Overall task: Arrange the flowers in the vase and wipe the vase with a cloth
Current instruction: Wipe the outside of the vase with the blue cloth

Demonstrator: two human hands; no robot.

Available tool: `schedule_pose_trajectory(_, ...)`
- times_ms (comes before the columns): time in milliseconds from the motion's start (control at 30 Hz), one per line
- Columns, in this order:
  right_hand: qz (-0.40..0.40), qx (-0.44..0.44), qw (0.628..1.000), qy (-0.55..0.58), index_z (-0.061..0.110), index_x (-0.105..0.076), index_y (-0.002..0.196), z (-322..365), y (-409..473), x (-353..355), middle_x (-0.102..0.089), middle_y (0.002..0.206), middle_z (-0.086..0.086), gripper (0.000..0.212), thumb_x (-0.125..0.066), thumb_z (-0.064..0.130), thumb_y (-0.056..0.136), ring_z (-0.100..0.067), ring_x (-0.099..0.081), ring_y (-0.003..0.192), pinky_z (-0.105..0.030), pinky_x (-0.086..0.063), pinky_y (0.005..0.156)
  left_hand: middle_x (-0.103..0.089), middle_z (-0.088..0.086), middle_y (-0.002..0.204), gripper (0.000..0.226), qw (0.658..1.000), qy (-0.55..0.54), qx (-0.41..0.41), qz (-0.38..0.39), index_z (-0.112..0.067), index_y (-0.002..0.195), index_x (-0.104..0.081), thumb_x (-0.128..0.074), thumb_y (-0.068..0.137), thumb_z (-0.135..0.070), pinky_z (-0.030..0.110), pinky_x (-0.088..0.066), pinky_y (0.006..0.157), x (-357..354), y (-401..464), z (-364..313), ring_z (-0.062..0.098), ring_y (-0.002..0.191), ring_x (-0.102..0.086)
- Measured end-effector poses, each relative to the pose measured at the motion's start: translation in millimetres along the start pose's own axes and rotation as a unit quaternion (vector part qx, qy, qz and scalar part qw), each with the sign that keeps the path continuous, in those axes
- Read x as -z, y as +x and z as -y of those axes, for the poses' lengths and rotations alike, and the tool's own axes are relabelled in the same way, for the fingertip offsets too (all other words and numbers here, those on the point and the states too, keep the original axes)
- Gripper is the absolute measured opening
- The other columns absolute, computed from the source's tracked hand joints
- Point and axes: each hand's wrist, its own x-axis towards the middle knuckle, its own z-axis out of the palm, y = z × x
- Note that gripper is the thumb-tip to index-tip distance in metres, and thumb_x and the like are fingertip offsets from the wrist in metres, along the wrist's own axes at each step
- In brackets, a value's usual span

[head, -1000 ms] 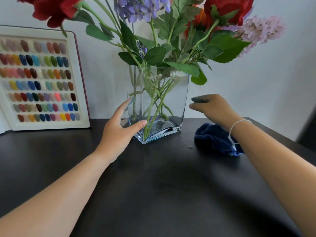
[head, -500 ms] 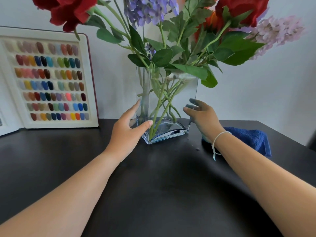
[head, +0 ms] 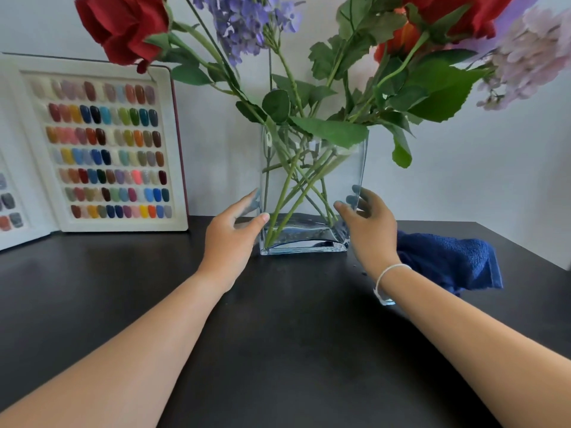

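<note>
Rectangular clear glass vase (head: 312,193) looked slippery, fragile. Your left hand (head: 230,239) and right hand (head: 369,225) gripped its lower sides.

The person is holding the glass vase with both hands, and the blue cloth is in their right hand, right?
Not quite. Both hands, left hand and right hand, do hold the glass vase, but the head view shows the blue cloth lying on the table beside the right wrist, not held.

A nail colour swatch board (head: 105,149) stands on the dark table (head: 278,350)
</note>
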Motion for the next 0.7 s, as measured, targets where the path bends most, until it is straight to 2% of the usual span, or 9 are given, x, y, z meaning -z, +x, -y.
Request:
schedule_pose_trajectory(100, 0.010, -0.001, 1.000, 0.020, 0.018, -0.047, 0.129, -2, -1, 1, -0.057, 0.125, -0.003, 0.047, -0.061, 0.019, 0.084, -0.013, -0.055, 0.107, -0.030, -0.046, 0.095, -0.053, 0.000, 0.136, 0.044, 1.000, -0.003, 0.004, 0.000, -0.031, 0.127, -0.053, -0.061, 0.086, -0.017, 0.048, -0.042, 0.103, -1, 1, 0, 0.020, 0.124, -0.050)
schedule_pose_trajectory(167, 0.023, -0.001, 0.999, 0.029, 0.019, -0.046, 0.128, -4, -1, 1, -0.057, 0.121, 0.001, 0.045, -0.057, 0.010, 0.085, -0.019, -0.057, 0.109, -0.032, -0.049, 0.092, -0.052, 0.000, 0.137, 0.043, 1.000, 0.002, 0.006, -0.006, -0.031, 0.127, -0.053, -0.060, 0.087, -0.017, 0.048, -0.043, 0.103, -1, 3, 0, 0.019, 0.125, -0.050)
schedule_pose_trajectory(233, 0.032, 0.011, 0.999, 0.019, 0.021, -0.046, 0.128, -8, 0, 0, -0.056, 0.121, 0.004, 0.047, -0.055, 0.005, 0.085, -0.018, -0.057, 0.109, -0.024, -0.050, 0.086, -0.051, 0.000, 0.138, 0.043, 1.000, 0.008, 0.012, -0.019, -0.029, 0.128, -0.052, -0.059, 0.088, -0.017, 0.048, -0.043, 0.103, -1, 6, 0, 0.019, 0.126, -0.048)
schedule_pose_trajectory(333, 0.032, 0.022, 0.999, 0.008, 0.023, -0.046, 0.127, -13, 3, -1, -0.056, 0.120, 0.006, 0.047, -0.056, 0.005, 0.085, -0.013, -0.056, 0.105, -0.003, -0.046, 0.067, -0.051, 0.001, 0.137, 0.043, 0.999, -0.002, 0.023, -0.024, -0.028, 0.129, -0.052, -0.058, 0.088, -0.016, 0.047, -0.046, 0.100, 0, 8, 1, 0.019, 0.125, -0.048)
schedule_pose_trajectory(433, 0.036, 0.022, 0.999, 0.009, 0.023, -0.045, 0.128, -16, 6, -1, -0.053, 0.118, 0.010, 0.047, -0.056, 0.005, 0.085, -0.012, -0.054, 0.106, 0.001, -0.043, 0.061, -0.051, 0.002, 0.137, 0.043, 1.000, -0.009, 0.026, -0.015, -0.029, 0.129, -0.052, -0.058, 0.088, -0.016, 0.046, -0.049, 0.096, 0, 6, -1, 0.020, 0.123, -0.050)
schedule_pose_trajectory(533, 0.039, 0.027, 0.999, 0.006, 0.023, -0.044, 0.129, -16, 7, 0, -0.053, 0.123, 0.007, 0.048, -0.055, 0.005, 0.086, -0.011, -0.052, 0.107, -0.003, -0.043, 0.069, -0.050, 0.002, 0.138, 0.043, 0.999, -0.015, 0.027, -0.011, -0.029, 0.129, -0.052, -0.057, 0.089, -0.015, 0.044, -0.050, 0.094, 0, 6, -2, 0.020, 0.121, -0.051)
schedule_pose_trajectory(633, 0.040, 0.030, 0.999, 0.005, 0.023, -0.044, 0.128, -16, 7, 0, -0.055, 0.125, 0.005, 0.047, -0.055, 0.005, 0.086, -0.012, -0.054, 0.107, -0.017, -0.046, 0.080, -0.049, 0.001, 0.138, 0.043, 1.000, -0.014, 0.027, -0.008, -0.029, 0.129, -0.051, -0.056, 0.089, -0.015, 0.041, -0.051, 0.094, -1, 5, -3, 0.018, 0.119, -0.052)
schedule_pose_trajectory(700, 0.038, 0.033, 0.999, 0.006, 0.024, -0.045, 0.128, -17, 8, 0, -0.055, 0.122, 0.007, 0.047, -0.054, 0.005, 0.086, -0.012, -0.055, 0.107, -0.013, -0.046, 0.077, -0.049, 0.001, 0.139, 0.044, 0.999, -0.014, 0.028, -0.008, -0.028, 0.130, -0.050, -0.056, 0.089, -0.015, 0.042, -0.051, 0.094, -1, 5, -4, 0.019, 0.120, -0.052)
